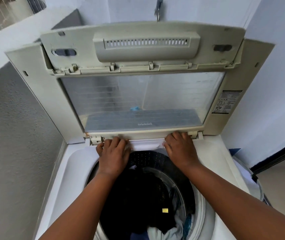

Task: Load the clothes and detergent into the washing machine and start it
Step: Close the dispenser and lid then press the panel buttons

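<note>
A white top-loading washing machine [76, 161] stands below me with its folding lid [141, 94] raised upright. Dark clothes [138, 201] with some pale and blue pieces fill the drum. At the back rim of the opening sits a white detergent drawer [147, 144]. My left hand [114, 153] grips the drawer's left end, fingers curled over its edge. My right hand [179, 148] grips its right end the same way. Both forearms reach over the drum.
A grey textured wall [13, 144] runs close along the left. A white wall with a tap [159, 9] rises behind the lid. To the right, a white cloth-covered item [245, 177] stands beside the machine, with a dark door frame [276, 156] beyond it.
</note>
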The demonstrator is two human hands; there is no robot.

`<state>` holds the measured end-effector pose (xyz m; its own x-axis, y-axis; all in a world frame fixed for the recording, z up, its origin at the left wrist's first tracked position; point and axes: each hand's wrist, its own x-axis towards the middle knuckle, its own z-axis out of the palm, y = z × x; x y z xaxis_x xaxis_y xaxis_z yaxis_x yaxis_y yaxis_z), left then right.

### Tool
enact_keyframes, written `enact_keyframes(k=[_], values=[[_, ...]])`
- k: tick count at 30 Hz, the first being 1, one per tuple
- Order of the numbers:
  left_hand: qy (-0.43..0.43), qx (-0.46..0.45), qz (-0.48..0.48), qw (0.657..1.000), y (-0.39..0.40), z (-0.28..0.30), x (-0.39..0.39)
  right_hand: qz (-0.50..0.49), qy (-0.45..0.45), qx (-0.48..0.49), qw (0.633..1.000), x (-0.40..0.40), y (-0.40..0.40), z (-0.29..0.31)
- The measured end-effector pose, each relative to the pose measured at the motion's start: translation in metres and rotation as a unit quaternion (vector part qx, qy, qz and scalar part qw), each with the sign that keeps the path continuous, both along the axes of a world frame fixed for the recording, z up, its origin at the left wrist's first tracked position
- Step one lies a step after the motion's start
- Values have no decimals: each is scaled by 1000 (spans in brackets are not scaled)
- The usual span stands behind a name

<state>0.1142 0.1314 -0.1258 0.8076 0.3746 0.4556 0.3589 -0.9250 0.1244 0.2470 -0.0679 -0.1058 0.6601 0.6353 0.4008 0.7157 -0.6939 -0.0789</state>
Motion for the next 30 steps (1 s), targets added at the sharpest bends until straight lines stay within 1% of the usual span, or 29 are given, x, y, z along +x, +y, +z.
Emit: enact_keyframes(k=[2, 3, 4, 5, 6, 8, 10, 11, 12, 13, 14, 16, 18, 19, 20, 23, 27, 30], values=[[29, -2, -15, 999, -5, 17, -9, 20, 59, -42, 997, -4, -7, 21], [15, -2, -37, 999, -5, 25, -11, 23, 90, -56, 994, -6, -8, 32], [-26, 4, -69, 997, -3, 39, -13, 29, 92, -43, 994, -9, -8, 47], [-80, 12, -103, 991, -2, 57, -14, 35, 69, -13, 997, -13, -6, 65], [-134, 28, -130, 982, 0, 78, -14, 41, 21, 33, 998, -17, -1, 85], [-226, 76, -153, 959, 6, 128, -9, 52, -105, 131, 984, -26, 15, 135], [-289, 120, -146, 939, 11, 181, -4, 70, -200, 226, 951, -38, 30, 188], [-308, 131, -135, 933, 12, 206, -1, 78, -223, 257, 937, -41, 37, 212], [-314, 135, -118, 932, 13, 228, 4, 81, -230, 265, 933, -41, 45, 232], [-306, 131, -96, 938, 14, 245, 10, 76, -229, 249, 938, -37, 54, 248], [-280, 127, -71, 949, 16, 259, 15, 61, -220, 212, 950, -30, 62, 261], [-185, 110, -28, 976, 21, 273, 27, 10, -159, 124, 979, -12, 73, 277], [-75, 87, -26, 993, 30, 276, 39, -47, -71, 49, 995, 6, 76, 283], [-44, 79, -36, 995, 34, 278, 44, -62, -38, 21, 997, 12, 74, 285], [-29, 76, -44, 996, 37, 280, 46, -63, -16, 3, 998, 14, 72, 286], [-32, 89, -41, 995, 36, 284, 45, -50, 1, -3, 999, 8, 67, 292], [-69, 103, -36, 992, 21, 278, 27, -50, -26, 13, 998, -11, 54, 287], [-68, 96, -31, 993, 8, 277, 8, -42, -31, 12, 999, -24, 42, 282]])
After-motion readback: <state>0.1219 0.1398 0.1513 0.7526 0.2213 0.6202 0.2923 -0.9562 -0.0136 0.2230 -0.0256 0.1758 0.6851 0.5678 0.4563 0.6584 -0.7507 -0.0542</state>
